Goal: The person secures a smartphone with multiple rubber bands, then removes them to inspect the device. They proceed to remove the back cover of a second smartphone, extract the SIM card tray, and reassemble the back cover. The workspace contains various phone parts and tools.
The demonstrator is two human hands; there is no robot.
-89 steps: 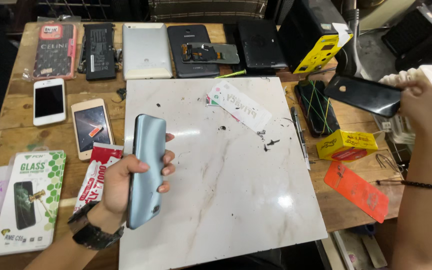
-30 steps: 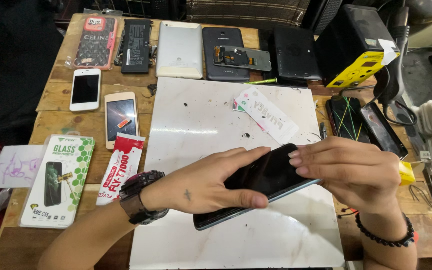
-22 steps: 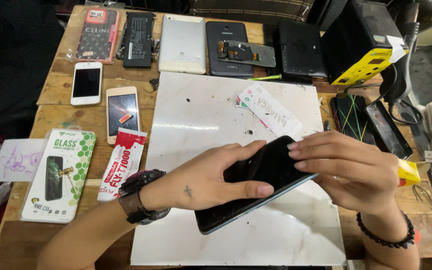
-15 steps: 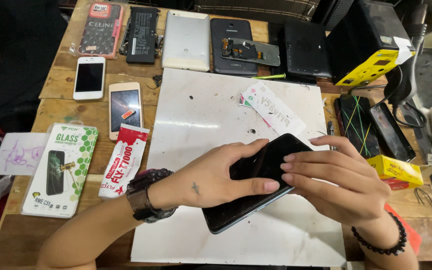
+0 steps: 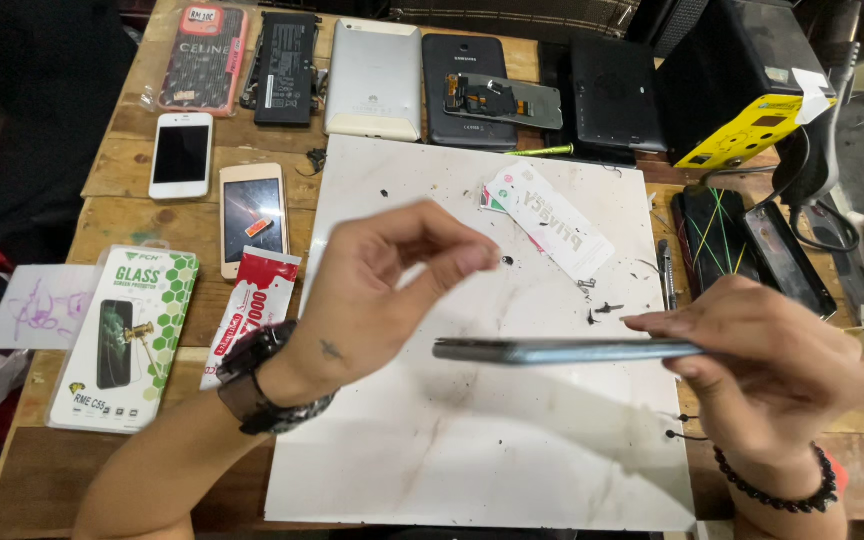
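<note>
A grey-blue phone hovers edge-on and level above the white marble slab. My right hand pinches its right end between thumb and fingers. My left hand, wearing a dark wristwatch, is lifted above the slab just left of the phone's free end. Its fingers are curled and apart with nothing in them, and it does not touch the phone. A beaded bracelet circles my right wrist.
A white paper packet and dark specks lie on the slab. Left of it sit a red sachet, a green screen-protector pack and two white phones. Tablets and phone parts line the back; a yellow-and-black box stands at the right.
My left hand has let go of the phone and risen away. The phone has turned from showing its dark face to lying edge-on, held by my right hand alone.
</note>
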